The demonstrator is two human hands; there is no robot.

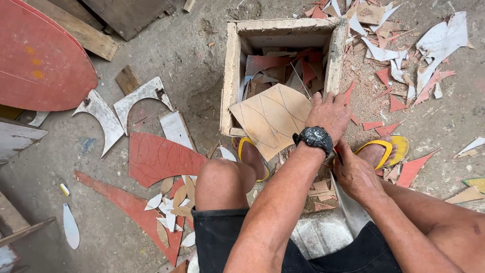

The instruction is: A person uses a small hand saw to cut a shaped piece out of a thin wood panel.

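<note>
Right hand (355,174) hides its tool; red board (40,60) cut off

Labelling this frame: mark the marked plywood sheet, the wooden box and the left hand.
plywood sheet (270,119), head view, middle of its pencilled face
wooden box (231,76), head view, left wall
left hand (331,112), head view, back of hand
</note>
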